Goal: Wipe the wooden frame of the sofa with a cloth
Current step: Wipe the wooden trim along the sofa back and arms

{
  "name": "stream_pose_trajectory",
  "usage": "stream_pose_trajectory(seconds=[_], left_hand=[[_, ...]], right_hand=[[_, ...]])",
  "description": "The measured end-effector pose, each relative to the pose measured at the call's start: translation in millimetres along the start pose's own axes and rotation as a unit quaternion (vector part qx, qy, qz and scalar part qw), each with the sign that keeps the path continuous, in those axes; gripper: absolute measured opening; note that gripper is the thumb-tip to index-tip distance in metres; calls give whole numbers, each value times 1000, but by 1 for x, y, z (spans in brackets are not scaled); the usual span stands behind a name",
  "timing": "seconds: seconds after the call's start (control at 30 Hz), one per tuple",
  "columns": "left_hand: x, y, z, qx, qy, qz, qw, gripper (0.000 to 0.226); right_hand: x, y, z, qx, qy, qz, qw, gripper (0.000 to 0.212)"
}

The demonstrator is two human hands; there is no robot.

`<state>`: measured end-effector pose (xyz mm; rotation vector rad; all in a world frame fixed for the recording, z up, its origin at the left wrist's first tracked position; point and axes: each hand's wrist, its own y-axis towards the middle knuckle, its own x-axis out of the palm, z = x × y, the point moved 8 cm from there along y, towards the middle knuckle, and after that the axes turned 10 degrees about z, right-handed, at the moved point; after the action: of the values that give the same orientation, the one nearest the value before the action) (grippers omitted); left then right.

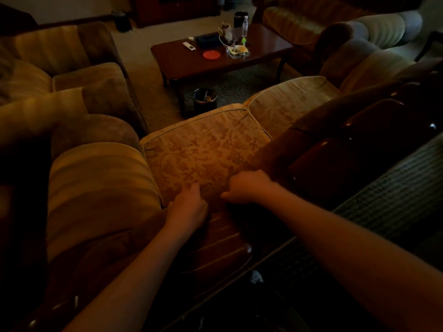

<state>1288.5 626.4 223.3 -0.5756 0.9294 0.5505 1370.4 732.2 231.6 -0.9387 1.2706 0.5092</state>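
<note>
I look down over the back of a sofa in a dim room. Its glossy dark wooden frame runs under my forearms and on to the right. My left hand reaches over the frame, its fingers bent down at the rear edge of the floral seat cushion. Close to its right, my right hand lies knuckles up at the lower corner of a brown back cushion, thumb pointing left. The patch between my hands is dark, and I can make out no cloth there.
A striped padded armrest is on the left and a second seat cushion on the right. Beyond stand a small bin, a coffee table with small items, an armchair and another sofa.
</note>
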Motion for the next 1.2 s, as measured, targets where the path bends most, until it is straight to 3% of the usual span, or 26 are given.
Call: stream_pose_trajectory(seconds=[0.1,0.27,0.33,0.37,0.47,0.53,0.63,0.73,0.83,0.9,1.0,1.1,1.2], left_hand=[[3,2,-2,-5,6,-11,1000,31],[1,0,-3,4,5,1,1000,36],[1,0,-1,9,7,1,1000,35],[2,0,-1,9,10,-1,1000,36],[3,0,-1,8,19,-7,1000,41],[4,-2,-1,12,18,-12,1000,41],[4,-4,-1,16,23,-13,1000,38],[2,-6,5,50,54,-12,997,37],[3,-7,13,88,93,-27,991,36],[4,-7,16,92,97,-35,990,36],[2,-10,14,81,71,-31,994,32],[1,-11,15,82,42,-35,995,25],[0,-10,16,84,22,-39,995,22]], right_hand=[[2,-15,-34,-58,77,39,995,45],[-18,-1,62,81,8,10,997,52],[-21,-1,70,91,-25,18,995,51],[-20,-4,57,76,-35,41,996,50],[-18,-36,-13,-23,36,211,977,42],[-18,-60,-33,-56,101,251,961,37],[-21,-48,0,-37,47,212,975,39],[-29,-18,60,76,-41,110,990,44],[-14,1,49,88,-59,26,994,50],[-2,-1,6,40,-40,48,997,49],[-5,-29,-35,-33,27,153,987,39],[-24,-47,4,6,52,198,979,36],[-43,-53,54,91,-46,226,969,37]])
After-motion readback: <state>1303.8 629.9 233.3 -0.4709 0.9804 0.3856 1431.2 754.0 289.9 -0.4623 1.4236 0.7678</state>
